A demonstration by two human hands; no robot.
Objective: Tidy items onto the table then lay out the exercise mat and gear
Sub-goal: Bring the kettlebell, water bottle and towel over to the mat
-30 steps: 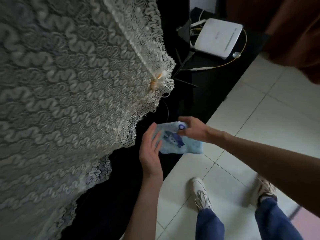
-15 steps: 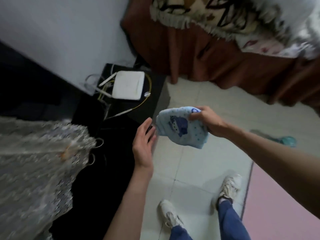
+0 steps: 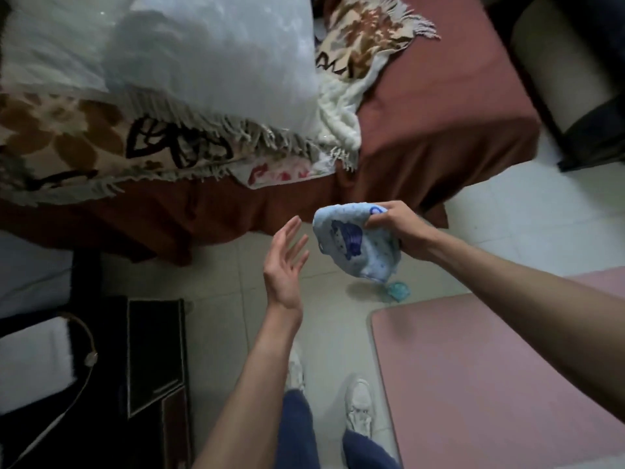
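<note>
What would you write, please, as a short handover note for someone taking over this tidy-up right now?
Right hand: pinching the light blue printed cloth at its top edge, held in the air over the tiled floor.
Left hand: open and empty, beside the cloth, not touching it.
Pink exercise mat: lying flat on the floor at the right.
Small teal item: on the floor just beyond the mat.
Done: mat appears laid out.
Left: put the cloth down; pick up the teal item; no table in view.
</note>
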